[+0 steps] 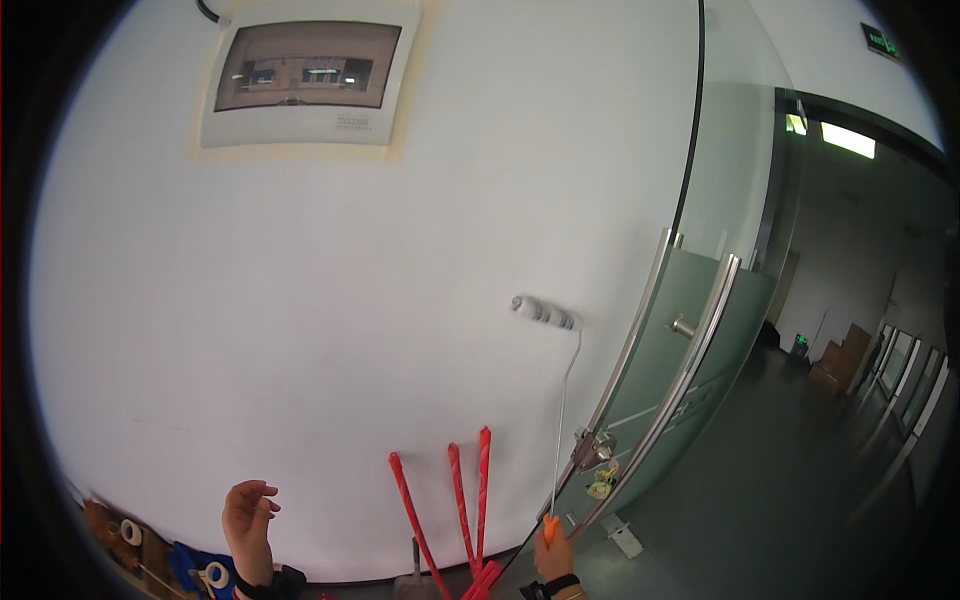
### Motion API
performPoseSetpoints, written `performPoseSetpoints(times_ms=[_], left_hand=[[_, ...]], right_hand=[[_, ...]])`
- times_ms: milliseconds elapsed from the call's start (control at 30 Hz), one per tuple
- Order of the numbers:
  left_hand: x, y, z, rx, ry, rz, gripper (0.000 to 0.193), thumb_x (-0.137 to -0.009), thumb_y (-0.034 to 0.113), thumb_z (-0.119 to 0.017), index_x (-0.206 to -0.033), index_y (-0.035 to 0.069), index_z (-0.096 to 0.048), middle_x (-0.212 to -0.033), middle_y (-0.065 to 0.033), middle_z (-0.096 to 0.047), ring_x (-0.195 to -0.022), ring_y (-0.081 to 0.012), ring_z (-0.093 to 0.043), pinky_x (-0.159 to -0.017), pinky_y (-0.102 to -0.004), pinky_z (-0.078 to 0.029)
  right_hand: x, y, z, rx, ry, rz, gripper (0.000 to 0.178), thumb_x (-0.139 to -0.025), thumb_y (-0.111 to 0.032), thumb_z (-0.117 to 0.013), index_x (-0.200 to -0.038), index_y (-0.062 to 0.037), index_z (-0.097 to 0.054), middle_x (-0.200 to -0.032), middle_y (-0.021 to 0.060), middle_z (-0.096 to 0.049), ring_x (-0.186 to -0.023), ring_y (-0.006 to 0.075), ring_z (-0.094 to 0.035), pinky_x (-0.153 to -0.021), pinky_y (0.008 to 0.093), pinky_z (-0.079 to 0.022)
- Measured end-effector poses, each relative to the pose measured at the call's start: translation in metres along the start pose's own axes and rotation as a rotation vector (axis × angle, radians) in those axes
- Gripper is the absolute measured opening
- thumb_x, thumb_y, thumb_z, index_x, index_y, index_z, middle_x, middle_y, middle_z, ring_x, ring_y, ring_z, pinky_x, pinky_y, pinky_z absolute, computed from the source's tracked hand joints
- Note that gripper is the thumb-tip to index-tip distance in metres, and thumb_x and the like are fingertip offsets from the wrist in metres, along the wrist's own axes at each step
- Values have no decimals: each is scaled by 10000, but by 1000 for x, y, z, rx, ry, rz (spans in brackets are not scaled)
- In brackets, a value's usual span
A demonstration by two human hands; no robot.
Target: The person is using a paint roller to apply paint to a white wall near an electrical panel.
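A paint roller (546, 313) with a pale, dark-striped sleeve lies against or very close to the white wall (300, 290). Its long thin wire frame (563, 410) runs down to an orange handle (551, 528). My right hand (554, 556) is closed around that handle at the lower right. At the lower left my left hand (249, 525) is raised in front of the wall, fingers loosely bent and apart, holding nothing. Between my hands, several red-wrapped poles (458, 500) lean near the wall.
Right of the roller stands a glass door with long metal handles (712, 335) and a lock (595, 450). An electrical panel box (300, 75) edged with tape hangs high on the wall. Tape rolls (215, 575) and a dustpan-like grey tool (414, 582) sit low; a corridor (780, 450) extends beyond.
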State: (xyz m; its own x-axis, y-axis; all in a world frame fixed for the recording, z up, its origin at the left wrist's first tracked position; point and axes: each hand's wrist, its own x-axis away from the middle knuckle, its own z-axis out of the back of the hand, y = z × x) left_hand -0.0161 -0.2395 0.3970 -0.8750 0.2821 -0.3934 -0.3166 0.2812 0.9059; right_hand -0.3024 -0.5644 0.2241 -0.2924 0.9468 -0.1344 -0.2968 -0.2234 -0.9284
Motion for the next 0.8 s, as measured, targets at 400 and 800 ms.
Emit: performPoseSetpoints(times_ms=[400, 800], left_hand=[[-2, 3, -1, 18, 11, -1, 186, -900, 101, -577, -1063, 15, -560, -945, -77, -638, -755, -133, -576, -690, -249, -443], [-2, 1, 16, 9, 72, -35, 192, -910, 115, -582, -1063, 3, -554, -943, -78, -637, -750, -124, -574, -681, -237, -448]], right_hand=[[-91, -159, 11, -156, 97, 214, 369, -937, -159, -538, -1287, -100, -438, -565, 40, -523, -396, 146, -516, -343, 294, -389], [-157, -345, 26, -106, 223, 567, 258, -934, -129, -522, -1157, -18, -456, -632, 103, -561, -405, 197, -527, -364, 344, -410]])
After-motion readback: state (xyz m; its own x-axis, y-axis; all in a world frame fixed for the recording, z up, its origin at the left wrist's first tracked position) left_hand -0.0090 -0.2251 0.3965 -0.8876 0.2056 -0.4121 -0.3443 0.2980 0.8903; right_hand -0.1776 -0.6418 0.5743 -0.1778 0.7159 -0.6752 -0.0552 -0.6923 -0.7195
